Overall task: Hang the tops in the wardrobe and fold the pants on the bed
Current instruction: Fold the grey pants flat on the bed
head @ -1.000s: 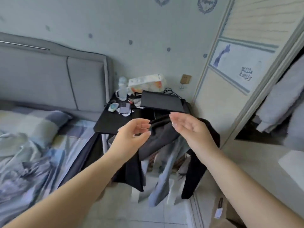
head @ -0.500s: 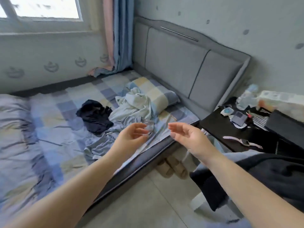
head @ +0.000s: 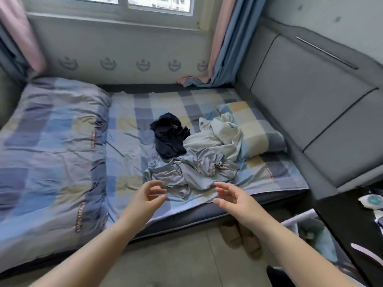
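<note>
**Hands reaching empty toward the clothes heap on the bed**

Both hands are hovering above the near edge of the bed, holding nothing. The left hand (head: 148,196) is showing loosely curved fingers, and the right hand (head: 230,196) is lying open with the palm turned inward, fingers relaxed and pointing toward the heap.

The bed (head: 128,129) is taking up most of the view, covered in a checked sheet, with a folded quilt (head: 47,137) lying across its left part and a pillow (head: 255,129) resting against the grey headboard (head: 310,90) on the right.

In the middle of the sheet three crumpled garments are lying bunched together. The pale cream garment (head: 217,133) is sitting farthest back and partly on the pillow. The dark navy garment (head: 169,135) is lying to its left, touching it. The grey garment (head: 190,168), with gathered elastic edges showing, is lying nearest, spread roughly left to right along the bed's edge.

That grey piece is lying straight ahead of both hands and just beyond the fingertips, centred between them, so neither hand is clearly nearer. Which pieces are tops and which are pants cannot be told from the crumpled shapes.
</note>
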